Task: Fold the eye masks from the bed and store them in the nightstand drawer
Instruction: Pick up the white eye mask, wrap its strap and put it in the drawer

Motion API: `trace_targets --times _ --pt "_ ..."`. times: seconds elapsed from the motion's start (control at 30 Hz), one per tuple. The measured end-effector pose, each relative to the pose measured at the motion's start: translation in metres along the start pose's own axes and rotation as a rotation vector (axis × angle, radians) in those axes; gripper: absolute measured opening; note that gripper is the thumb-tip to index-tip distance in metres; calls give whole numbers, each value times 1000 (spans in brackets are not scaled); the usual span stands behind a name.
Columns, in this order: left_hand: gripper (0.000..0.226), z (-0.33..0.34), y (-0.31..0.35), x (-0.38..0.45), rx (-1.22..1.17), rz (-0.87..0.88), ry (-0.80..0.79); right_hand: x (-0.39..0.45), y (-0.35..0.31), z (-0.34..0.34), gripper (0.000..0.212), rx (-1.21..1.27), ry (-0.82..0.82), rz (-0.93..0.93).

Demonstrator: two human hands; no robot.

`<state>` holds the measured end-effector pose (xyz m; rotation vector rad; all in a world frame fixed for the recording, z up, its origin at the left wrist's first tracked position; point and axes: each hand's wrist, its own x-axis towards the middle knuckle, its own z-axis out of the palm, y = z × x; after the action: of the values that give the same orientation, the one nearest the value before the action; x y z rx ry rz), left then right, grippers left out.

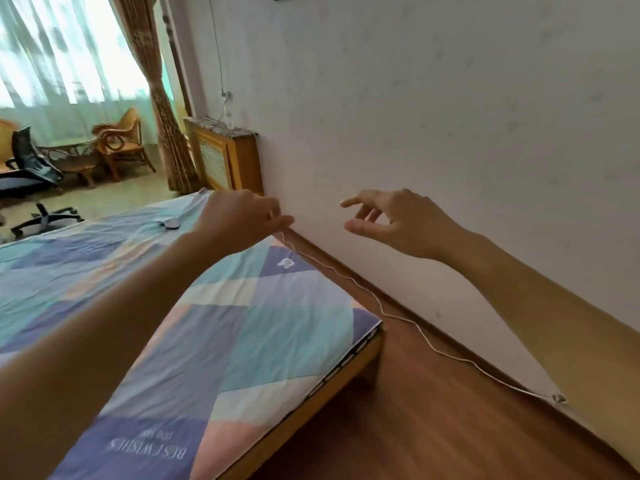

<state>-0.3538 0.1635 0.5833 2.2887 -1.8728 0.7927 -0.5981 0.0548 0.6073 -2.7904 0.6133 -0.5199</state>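
A pale grey eye mask (170,223) lies flat on the patterned bed sheet (242,323) near the bed's far end. A thin strap runs from it toward a small pinkish piece (202,191) at the far corner. My left hand (242,216) hovers over the bed's right edge, just right of the mask, fingers bunched together with nothing visible in them. My right hand (391,220) is raised in front of the wall, fingers spread and empty. No nightstand or drawer is in view.
A white wall (450,116) runs close along the bed's right side, with a strip of wooden floor (398,410) and a thin white cable (381,310) between. A wooden radiator cover (225,157), curtain, wicker chairs and an office chair (27,174) stand beyond the bed.
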Motion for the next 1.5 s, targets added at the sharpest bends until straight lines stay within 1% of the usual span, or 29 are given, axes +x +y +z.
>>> trace_targets --times 0.13,0.3,0.43,0.5,0.63,0.8,0.97,1.07,1.2,1.33,1.5 --pt "54 38 44 104 -6 75 -48 24 88 -24 38 -36 9 95" --pt "55 84 100 242 -60 139 11 53 208 -64 41 -66 77 172" --pt "53 133 135 338 -91 158 14 91 309 -77 40 -83 88 174" --pt "52 155 145 376 -82 138 -3 117 355 -83 39 -95 63 153" --pt "49 190 151 450 -38 23 -44 195 442 -100 39 -94 4 85" --pt "48 225 117 515 19 -149 -111 312 510 -96 40 -56 -47 -72" --pt "46 272 52 565 78 -309 -119 433 559 -63 41 -90 -51 -291" --pt "45 296 12 605 87 -370 -133 497 588 -47 43 -76 -67 -348" --pt "43 331 -22 660 107 -421 -132 580 633 -35 43 -70 -110 -380" --pt "44 369 -59 699 157 -464 -130 669 658 -17 43 -11 -108 -426" --pt "47 428 -131 726 193 -554 -170 797 659 44 40 51 -144 -565"
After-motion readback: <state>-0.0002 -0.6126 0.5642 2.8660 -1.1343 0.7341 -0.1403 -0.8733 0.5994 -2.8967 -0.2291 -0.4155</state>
